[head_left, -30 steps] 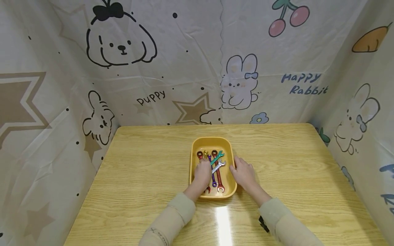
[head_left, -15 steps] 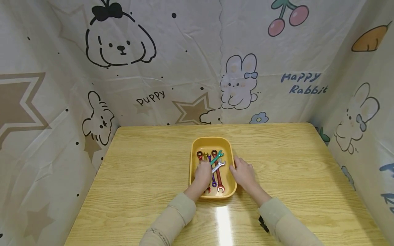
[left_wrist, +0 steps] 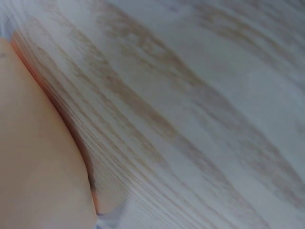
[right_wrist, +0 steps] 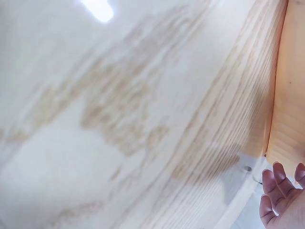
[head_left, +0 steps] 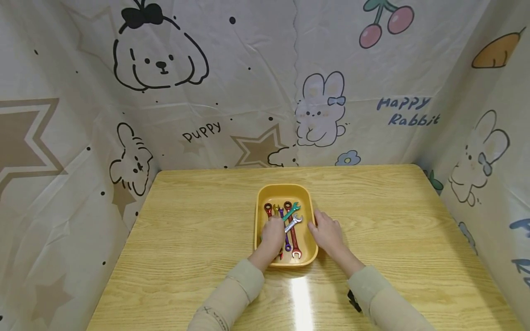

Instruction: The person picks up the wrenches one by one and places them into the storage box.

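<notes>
A big cloth wall [head_left: 248,82] with drawn puppies, bunnies, stars and cherries stands behind and on both sides of the wooden bench [head_left: 198,230]. In the middle of the bench sits a yellow tray [head_left: 283,190] with round corners. Two arms in tan sleeves [head_left: 232,294] reach in from the near edge. The right hand [head_left: 328,232] rests on the bench just beside the right wall of the tray, and its fingers touch that wall; the fingers look loose and a bit bent, and they do not hold anything. The left hand [head_left: 273,234] is down inside the tray on the left side, lying on top of the wrenches. Its fingers point to the far end and are bent down over the tools, but I cannot tell if they pinch one. In the tray lie some little wrenches in a bunch. A red wrench [head_left: 292,234] runs long from far to near, with an open end by the near wall. A purple wrench [head_left: 285,230] lies next to it and goes partly under the left hand. A green wrench [head_left: 292,211] and a silver wrench [head_left: 295,222] lie tilted across the red one. The two wrist views show only blurry bench wood, a bit of the tray, and some fingertips [right_wrist: 279,183] of the right hand.
</notes>
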Motion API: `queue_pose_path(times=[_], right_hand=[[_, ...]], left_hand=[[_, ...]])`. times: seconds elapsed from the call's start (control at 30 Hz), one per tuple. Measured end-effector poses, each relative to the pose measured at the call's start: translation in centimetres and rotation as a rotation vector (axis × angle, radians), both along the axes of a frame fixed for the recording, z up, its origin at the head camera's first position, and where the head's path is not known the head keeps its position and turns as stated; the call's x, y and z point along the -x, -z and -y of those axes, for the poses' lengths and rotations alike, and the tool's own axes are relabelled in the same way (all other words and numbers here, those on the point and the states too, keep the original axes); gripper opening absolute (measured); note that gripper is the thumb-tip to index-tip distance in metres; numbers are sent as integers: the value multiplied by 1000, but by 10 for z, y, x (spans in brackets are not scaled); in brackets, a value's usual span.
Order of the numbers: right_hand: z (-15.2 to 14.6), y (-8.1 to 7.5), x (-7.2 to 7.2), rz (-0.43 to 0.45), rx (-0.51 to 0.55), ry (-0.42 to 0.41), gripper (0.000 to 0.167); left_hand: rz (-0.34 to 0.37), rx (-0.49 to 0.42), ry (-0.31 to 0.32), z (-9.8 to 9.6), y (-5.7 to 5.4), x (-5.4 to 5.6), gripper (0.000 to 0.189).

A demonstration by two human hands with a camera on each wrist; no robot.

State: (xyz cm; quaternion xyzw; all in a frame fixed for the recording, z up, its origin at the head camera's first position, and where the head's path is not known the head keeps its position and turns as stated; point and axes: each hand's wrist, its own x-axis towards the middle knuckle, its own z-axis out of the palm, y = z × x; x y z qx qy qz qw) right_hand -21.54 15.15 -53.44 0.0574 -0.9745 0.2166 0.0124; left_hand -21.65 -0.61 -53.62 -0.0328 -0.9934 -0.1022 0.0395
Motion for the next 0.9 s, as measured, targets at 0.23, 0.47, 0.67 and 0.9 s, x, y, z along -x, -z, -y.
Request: queue_pose_path(times=[0.23, 0.47, 0.67, 0.9], right_hand=[[0, 1, 0, -13, 2, 7, 33], [0, 2, 0, -7, 5, 4, 33], [3, 1, -1, -24, -4, -2, 30], [2, 4, 1, -69, -10, 25, 32]], left_hand=[[-47, 12, -11, 0, 1, 0, 10], [7, -25, -29, 2, 1, 2, 13], [83, -92, -71, 7, -4, 4, 19], [-10, -196, -31, 15, -14, 1, 30]])
